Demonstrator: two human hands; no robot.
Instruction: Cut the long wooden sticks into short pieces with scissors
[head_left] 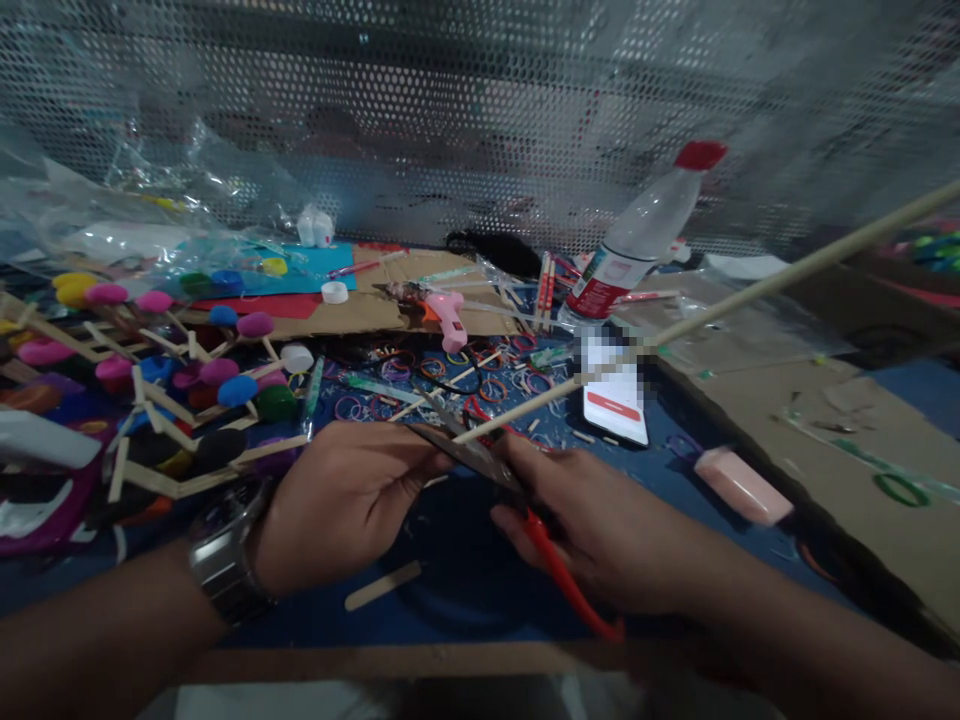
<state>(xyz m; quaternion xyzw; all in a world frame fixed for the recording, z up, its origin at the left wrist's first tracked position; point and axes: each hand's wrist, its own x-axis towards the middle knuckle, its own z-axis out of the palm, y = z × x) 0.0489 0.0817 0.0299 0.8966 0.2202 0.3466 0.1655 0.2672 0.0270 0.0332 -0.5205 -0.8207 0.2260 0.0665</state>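
1. Far left of worktop: pile of bright round pads mixed with light wooden sticks. Clear plastic bags behind, toward the far left corner.
2. Left hand, metal watch on wrist: fingertips closed on the near end of the long stick, right at the scissor blades.
3. Near edge, just right of the left wrist: flat craft stick, lying loose.
4. Far edge, left of middle: cardboard sheet, with white cap and pink glue gun on it.
5. Middle: small colored bands and offcuts scattered beyond the hands.
6. Scissors: blades slightly apart, stick end between them, red handle toward near edge. Right hand holds them, fingers wrapped round the handle.
7. Long stick slants from the blades up and out past the right side, crossing in front of the phone.
8. Bottle, red cap, behind phone, leaning right in view.
9. Right: pale pink block, beside the cardboard along the right edge.
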